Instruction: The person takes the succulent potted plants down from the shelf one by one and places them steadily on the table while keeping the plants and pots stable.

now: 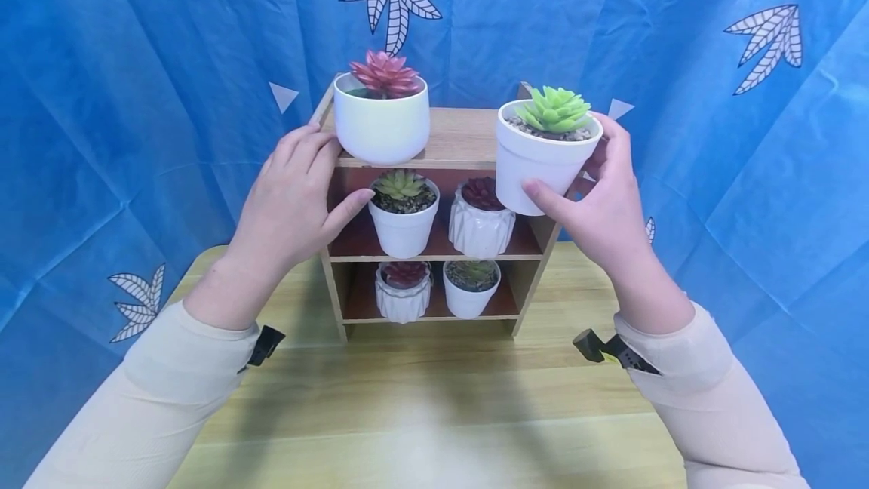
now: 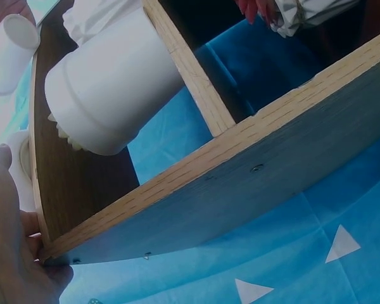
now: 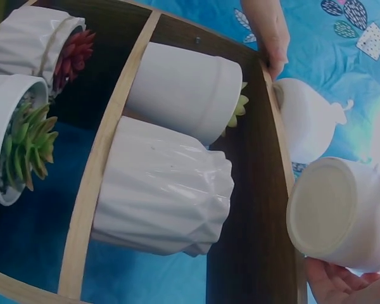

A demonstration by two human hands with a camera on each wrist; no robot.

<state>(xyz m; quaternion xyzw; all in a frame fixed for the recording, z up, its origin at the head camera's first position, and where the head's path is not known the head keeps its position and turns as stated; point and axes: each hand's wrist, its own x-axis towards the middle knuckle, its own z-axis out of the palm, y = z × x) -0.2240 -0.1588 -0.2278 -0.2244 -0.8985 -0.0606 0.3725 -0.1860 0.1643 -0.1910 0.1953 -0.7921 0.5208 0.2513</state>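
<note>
- The right hand [image 1: 607, 195] holds a smooth white tapered pot with a bright green succulent [image 1: 532, 164], thumb on the front wall, fingers round the side
- This pot is at the right end of a three-tier wood-grained shelf [image 1: 468, 130], near the top board; contact cannot be told
- The left hand [image 1: 292, 191] rests on the shelf's upper left corner, thumb spread wide from the other fingers
- A rounded white pot with a red succulent [image 1: 382, 127] stands on the top board, beside the left hand
- The middle tier bears a white tapered pot with a dull green succulent [image 1: 405, 229] beside a white faceted pot with a dark red succulent [image 1: 480, 230]
</note>
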